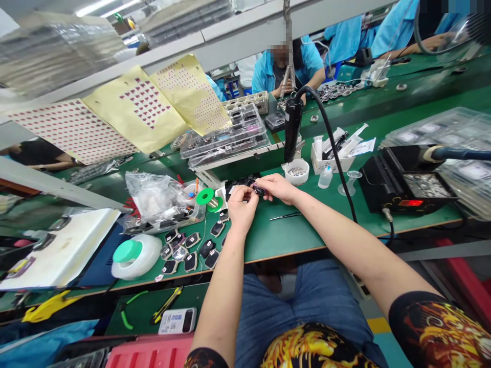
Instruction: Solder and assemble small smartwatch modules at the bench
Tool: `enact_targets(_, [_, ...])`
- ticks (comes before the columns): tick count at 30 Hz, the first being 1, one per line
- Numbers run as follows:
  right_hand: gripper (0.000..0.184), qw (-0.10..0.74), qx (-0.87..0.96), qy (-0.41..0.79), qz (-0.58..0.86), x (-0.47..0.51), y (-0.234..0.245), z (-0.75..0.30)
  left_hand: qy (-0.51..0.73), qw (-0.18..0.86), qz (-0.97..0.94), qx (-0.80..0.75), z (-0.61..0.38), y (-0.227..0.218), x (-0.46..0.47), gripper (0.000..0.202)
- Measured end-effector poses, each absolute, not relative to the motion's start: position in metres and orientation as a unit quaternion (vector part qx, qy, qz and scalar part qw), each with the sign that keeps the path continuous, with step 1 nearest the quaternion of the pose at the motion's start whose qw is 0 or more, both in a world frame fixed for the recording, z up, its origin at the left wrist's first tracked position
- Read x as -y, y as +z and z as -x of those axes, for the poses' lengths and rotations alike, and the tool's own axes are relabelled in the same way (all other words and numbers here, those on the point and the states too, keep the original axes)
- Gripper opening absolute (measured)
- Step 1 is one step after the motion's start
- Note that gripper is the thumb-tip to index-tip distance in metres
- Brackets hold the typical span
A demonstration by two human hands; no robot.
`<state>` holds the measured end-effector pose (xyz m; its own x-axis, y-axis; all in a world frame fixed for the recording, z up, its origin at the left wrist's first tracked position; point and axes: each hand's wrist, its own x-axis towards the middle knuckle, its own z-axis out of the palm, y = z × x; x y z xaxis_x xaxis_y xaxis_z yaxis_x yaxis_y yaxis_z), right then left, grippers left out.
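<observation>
My left hand [242, 205] and my right hand [278, 187] meet above the green work mat [268, 240], pinching a small dark key-fob-like casing [259, 190] between their fingertips. Its details are mostly hidden by my fingers. Several black fob shells [195, 250] lie scattered on the mat to the left of my left wrist. Fine metal tweezers [286, 215] lie just below my right hand. A white bowl of small metal parts [296, 171] stands beyond my right hand.
A black soldering station [406, 179] sits to the right, and a black tool [292, 125] hangs on a cable ahead. Stacked clear compartment boxes [224, 135], a plastic bag [153, 197] and a white tape roll [136, 258] occupy the bench. A co-worker [287, 66] sits opposite.
</observation>
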<state>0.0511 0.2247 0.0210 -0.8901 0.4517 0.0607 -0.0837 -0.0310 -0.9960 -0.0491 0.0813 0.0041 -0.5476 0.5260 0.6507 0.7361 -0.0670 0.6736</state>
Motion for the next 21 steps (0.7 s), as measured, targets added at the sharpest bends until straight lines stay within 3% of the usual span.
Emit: enact_targets(21, [0.068, 0.192, 0.669, 0.705, 0.140, -0.2236, 0.0195, -0.0511, -0.533, 0.123, 0.484, 0.683, 0.0472, 0.0051, -0.0813, 0.011])
